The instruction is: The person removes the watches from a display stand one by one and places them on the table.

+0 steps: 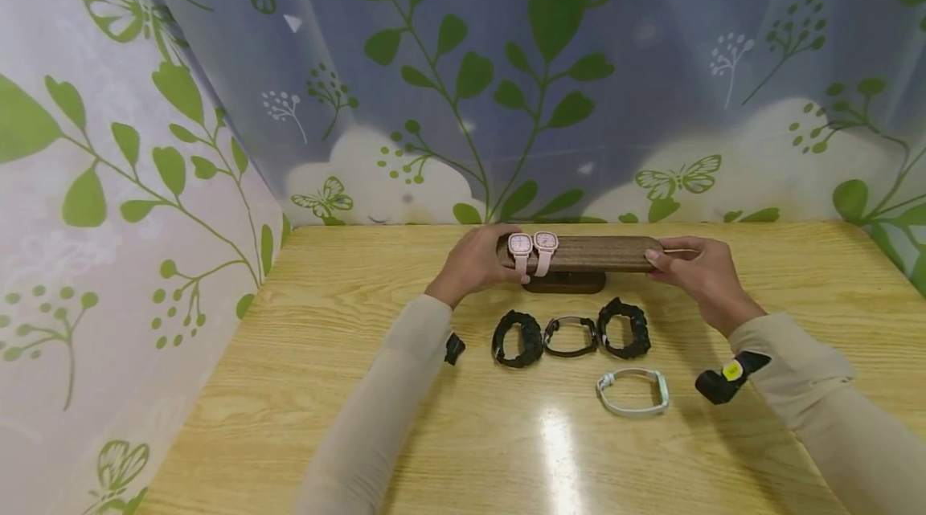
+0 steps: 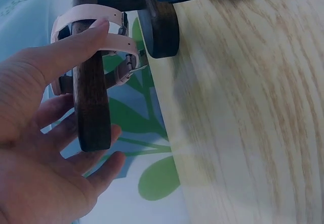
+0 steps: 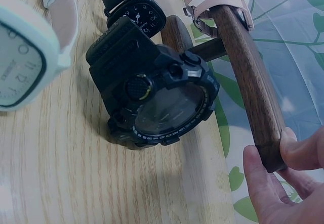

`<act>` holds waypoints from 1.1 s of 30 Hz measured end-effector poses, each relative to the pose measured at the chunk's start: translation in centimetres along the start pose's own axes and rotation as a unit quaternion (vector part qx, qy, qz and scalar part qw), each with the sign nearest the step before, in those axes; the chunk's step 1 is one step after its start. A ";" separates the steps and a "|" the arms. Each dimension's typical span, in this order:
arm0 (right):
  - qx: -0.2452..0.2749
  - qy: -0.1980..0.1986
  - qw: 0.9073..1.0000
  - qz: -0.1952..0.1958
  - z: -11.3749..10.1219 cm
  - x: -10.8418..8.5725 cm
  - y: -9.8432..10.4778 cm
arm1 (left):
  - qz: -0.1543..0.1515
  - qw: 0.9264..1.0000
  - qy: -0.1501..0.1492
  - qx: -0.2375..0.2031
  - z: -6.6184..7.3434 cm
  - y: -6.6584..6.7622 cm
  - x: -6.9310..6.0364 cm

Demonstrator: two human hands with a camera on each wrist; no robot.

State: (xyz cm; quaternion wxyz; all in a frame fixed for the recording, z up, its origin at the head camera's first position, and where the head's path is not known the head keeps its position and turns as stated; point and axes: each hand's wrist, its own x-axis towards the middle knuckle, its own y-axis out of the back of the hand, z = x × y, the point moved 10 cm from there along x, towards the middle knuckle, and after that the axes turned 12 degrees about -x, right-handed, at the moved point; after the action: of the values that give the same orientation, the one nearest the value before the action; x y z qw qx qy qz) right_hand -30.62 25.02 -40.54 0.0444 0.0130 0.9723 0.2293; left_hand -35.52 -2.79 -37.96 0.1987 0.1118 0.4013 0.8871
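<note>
A dark wooden display stand point(image 1: 604, 254) stands near the table's back edge, with two pink watches point(image 1: 520, 245) strapped side by side round its bar toward the left. My left hand point(image 1: 477, 262) holds the bar's left end; in the left wrist view the thumb of that hand point(image 2: 45, 102) lies against a pink strap point(image 2: 88, 12), fingers behind the bar point(image 2: 93, 102). My right hand point(image 1: 698, 270) pinches the right end, and in the right wrist view the thumb and fingers of this hand point(image 3: 291, 178) are on the bar's tip point(image 3: 271, 155).
In front of the stand lie a bulky black watch point(image 1: 518, 338), a slimmer dark watch point(image 1: 571, 337) and another bulky black watch point(image 1: 624, 329). Nearer the front is a mint green watch point(image 1: 633, 393). A leaf-patterned curtain point(image 1: 434, 137) hangs behind the table point(image 1: 304, 386).
</note>
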 end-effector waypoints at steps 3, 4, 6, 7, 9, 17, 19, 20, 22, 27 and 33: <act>0.001 -0.001 1.000 0.000 0.0 0.0 0.0 | 0.001 1.000 0.001 -0.003 -0.1 -0.1 0.0; 0.001 -0.003 1.000 0.001 0.1 0.0 0.0 | 0.001 1.000 0.001 -0.004 -0.1 -0.1 0.0; 0.001 -0.006 1.000 0.001 0.2 0.1 0.0 | 0.001 1.000 0.003 -0.004 -0.1 -0.1 0.0; 0.000 -0.007 1.000 0.001 0.2 0.1 0.0 | 0.001 1.000 0.003 -0.006 -0.1 -0.1 0.0; -0.002 -0.008 1.000 0.001 0.2 0.1 0.0 | 0.001 1.000 0.004 -0.009 -0.1 -0.1 0.0; -0.009 -0.006 1.000 0.002 0.1 0.1 -0.1 | 0.001 1.000 0.009 -0.020 -0.5 0.1 0.1; -0.011 -0.005 1.000 0.002 0.0 0.1 -0.1 | 0.001 1.000 0.010 -0.021 -0.6 0.1 0.1; -0.012 -0.005 1.000 0.001 0.0 0.1 -0.1 | 0.001 1.000 0.011 -0.021 -0.6 0.1 0.1; -0.013 -0.006 1.000 0.000 -0.1 0.1 -0.2 | 0.001 1.000 0.012 -0.022 -0.7 0.2 0.1; -0.016 -0.009 1.000 -0.002 -0.2 0.1 -0.3 | 0.003 1.000 0.013 -0.027 -1.0 0.4 0.0; -0.017 -0.009 1.000 -0.006 -0.3 0.1 -0.5 | 0.005 0.999 0.011 -0.036 -1.1 0.7 -0.2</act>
State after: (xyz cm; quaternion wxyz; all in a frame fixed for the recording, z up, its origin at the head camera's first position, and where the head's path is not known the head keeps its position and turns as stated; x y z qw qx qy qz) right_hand -30.75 24.44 -40.51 0.0543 0.0088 0.9678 0.2455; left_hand -35.95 -4.04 -38.21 0.1943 0.0967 0.3704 0.9032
